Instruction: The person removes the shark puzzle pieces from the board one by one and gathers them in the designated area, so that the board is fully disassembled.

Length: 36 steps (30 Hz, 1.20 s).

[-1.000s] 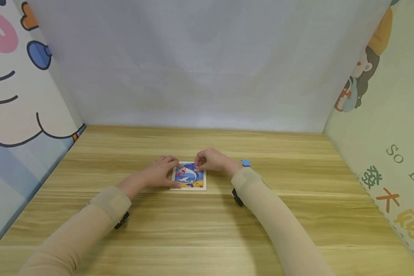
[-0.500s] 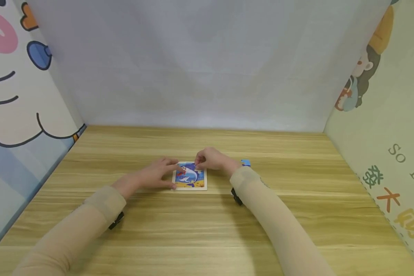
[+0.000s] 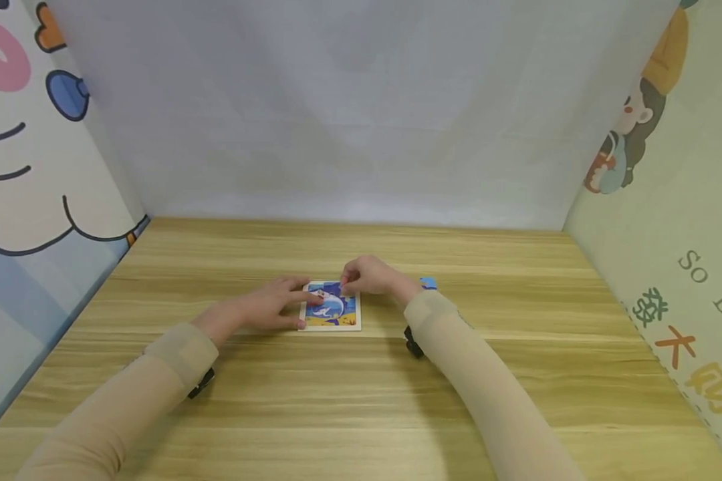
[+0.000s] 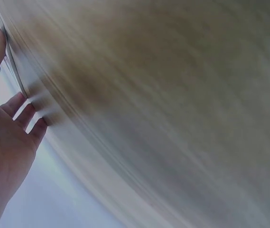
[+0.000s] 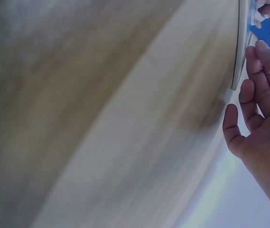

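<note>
A small square jigsaw puzzle with a white frame lies on the table, showing a white-and-blue sea animal over a yellow bottom. My left hand lies at its left side, index finger stretched over the picture and thumb at the lower left corner. At the upper right corner, my right hand pinches a blue puzzle piece between thumb and index finger; the right wrist view shows the piece tilted up close over the puzzle. Its other fingers are loosely bent. Part of the picture is hidden under the hands.
Another blue puzzle piece lies on the wooden table, just behind the right wrist. A pale curtain closes off the back, and printed cartoon panels stand at both sides.
My left hand has drawn back slightly to the left, its thumb sliding from the frame's lower part to the corner. The right hand has stayed nearly in place, still pinching the puzzle piece.
</note>
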Each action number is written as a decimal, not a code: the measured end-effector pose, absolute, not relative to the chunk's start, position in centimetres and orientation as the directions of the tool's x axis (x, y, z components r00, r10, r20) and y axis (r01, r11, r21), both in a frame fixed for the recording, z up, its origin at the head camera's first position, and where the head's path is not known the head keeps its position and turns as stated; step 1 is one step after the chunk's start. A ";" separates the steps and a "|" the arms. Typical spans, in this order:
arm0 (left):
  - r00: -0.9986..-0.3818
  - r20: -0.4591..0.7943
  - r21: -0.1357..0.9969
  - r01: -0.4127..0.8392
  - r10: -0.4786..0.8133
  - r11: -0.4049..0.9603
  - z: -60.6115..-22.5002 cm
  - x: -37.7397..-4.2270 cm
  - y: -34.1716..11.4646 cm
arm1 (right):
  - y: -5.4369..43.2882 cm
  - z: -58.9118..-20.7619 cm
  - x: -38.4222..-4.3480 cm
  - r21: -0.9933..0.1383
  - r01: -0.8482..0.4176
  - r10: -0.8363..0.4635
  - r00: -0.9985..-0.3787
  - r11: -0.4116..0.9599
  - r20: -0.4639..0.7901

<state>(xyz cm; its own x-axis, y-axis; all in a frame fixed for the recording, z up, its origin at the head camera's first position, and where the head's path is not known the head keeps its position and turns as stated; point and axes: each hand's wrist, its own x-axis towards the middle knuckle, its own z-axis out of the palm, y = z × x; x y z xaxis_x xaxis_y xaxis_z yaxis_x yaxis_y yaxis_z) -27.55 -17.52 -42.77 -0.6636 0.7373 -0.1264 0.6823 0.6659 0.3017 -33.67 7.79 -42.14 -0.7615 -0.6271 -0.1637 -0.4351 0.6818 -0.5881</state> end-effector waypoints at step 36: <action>-0.656 -0.130 0.312 0.685 0.744 0.659 -42.8 -27.5 -17.4 | 16.0 -38.1 -33.6 -0.630 -0.429 -0.618 -0.779 0.648 -0.105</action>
